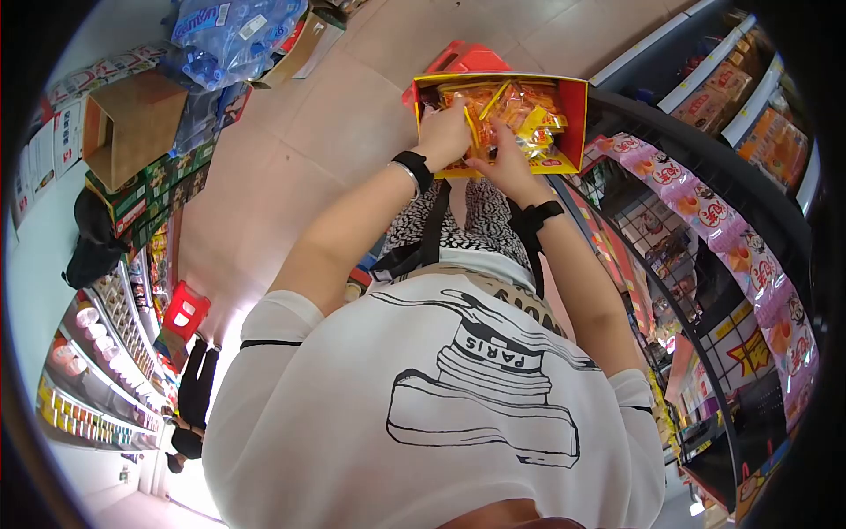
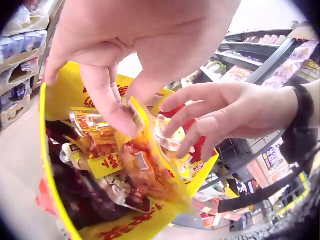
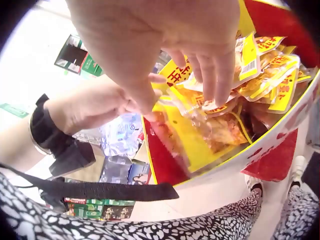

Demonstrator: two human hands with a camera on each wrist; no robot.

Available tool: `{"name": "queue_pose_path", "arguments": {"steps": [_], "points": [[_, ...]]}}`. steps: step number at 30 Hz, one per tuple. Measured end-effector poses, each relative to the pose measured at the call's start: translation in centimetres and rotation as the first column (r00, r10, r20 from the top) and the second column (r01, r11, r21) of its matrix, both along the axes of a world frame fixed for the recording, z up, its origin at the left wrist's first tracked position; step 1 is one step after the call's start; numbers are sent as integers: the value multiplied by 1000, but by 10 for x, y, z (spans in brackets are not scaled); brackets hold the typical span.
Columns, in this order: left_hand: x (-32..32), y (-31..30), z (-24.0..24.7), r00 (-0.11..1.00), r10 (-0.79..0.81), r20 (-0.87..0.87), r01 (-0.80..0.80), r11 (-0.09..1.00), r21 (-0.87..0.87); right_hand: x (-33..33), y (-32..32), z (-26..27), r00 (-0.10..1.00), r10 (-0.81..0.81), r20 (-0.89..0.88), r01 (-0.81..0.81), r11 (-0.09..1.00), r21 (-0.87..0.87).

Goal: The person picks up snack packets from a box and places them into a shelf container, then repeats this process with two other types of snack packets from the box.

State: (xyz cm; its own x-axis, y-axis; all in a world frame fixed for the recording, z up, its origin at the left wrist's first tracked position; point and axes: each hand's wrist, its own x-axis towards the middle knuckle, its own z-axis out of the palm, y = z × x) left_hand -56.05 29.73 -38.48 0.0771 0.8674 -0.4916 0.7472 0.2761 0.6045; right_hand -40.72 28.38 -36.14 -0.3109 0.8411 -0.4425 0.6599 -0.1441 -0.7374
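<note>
A yellow and red display box (image 1: pixel 577 132) holds many small snack packets with yellow labels and orange food showing through clear plastic. My left hand (image 1: pixel 448 137) reaches into it and pinches the top edge of one snack packet (image 2: pixel 150 160) between thumb and fingers, so the packet stands upright among the others. Beside it, my right hand (image 1: pixel 514 167) is over the box with its fingers loosely spread. In the right wrist view its fingertips (image 3: pixel 220 92) hang down at the loose packets (image 3: pixel 272 75).
A red plastic item (image 1: pixel 467 57) is just beyond the box. Shelves (image 1: pixel 670 97) with a hanging strip of pink packets (image 1: pixel 714 212) run along the right. Bottled water in plastic wrap (image 1: pixel 233 35) and a cardboard box (image 1: pixel 132 123) stand left. A person (image 1: pixel 194 388) is farther off.
</note>
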Motion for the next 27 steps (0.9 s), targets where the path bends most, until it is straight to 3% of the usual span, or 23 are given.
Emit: {"name": "queue_pose_path", "arguments": {"steps": [1,3,5,6,7,10,12,14,17,21,25,27], "points": [[6,0,0,996,48,78,-44,998,-53,-2,-1,-1,994,97,48,-107,951,289],[17,-3,-8,987,76,138,-66,995,-73,-6,-2,0,990,114,80,-131,956,264],[27,-8,-24,856,296,424,-197,945,-261,-6,-3,-4,986,126,113,-150,960,237],[26,-7,-17,818,338,465,-187,922,-340,-5,-1,-9,978,98,187,-144,957,252],[26,-10,-16,818,342,463,-189,919,-346,-2,0,-14,964,69,259,-139,954,266],[22,-22,-23,648,390,655,-206,917,-342,12,10,-14,912,102,397,-169,976,136],[17,-34,-27,708,401,582,-280,915,-290,19,13,-18,892,94,442,-179,971,155],[8,-41,-28,824,432,367,-362,899,-247,26,14,-22,873,52,486,-150,975,165],[0,-55,-60,806,527,270,-433,835,-340,31,18,-20,871,25,492,-120,979,163],[6,-33,-20,846,517,131,-422,799,-429,35,19,-17,861,2,509,-118,974,195],[16,-29,-19,795,600,85,-490,719,-492,37,16,-12,871,-78,484,-56,965,257],[20,-33,-27,677,725,131,-554,618,-557,40,14,-11,875,-93,475,-49,959,278]]}}
